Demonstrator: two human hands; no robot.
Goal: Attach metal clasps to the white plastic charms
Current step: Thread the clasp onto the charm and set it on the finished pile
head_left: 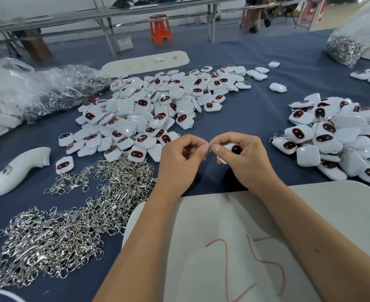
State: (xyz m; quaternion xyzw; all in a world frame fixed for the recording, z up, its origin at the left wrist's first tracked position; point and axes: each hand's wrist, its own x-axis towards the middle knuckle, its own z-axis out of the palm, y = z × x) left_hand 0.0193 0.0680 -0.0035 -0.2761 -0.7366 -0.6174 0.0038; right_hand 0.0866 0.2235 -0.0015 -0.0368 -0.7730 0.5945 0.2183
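Right hand (243, 158) grips one white charm (234, 148) loop-first toward the left hand (183, 159), whose fingers (203, 148) pinch a clasp (210, 147). Loose clasps (70, 225) heaped left, probably for quick grabs.

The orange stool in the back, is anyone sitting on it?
No, the orange stool stands empty on the floor beside the far table's leg.

Orange stool (160, 28) beyond table; white board (234, 236) marked "25"; white handle-shaped piece (18, 171) left.

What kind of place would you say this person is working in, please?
Probably a small assembly workshop: a heap of white charms and a pile of metal clasps cover the blue table, with long workbenches behind.
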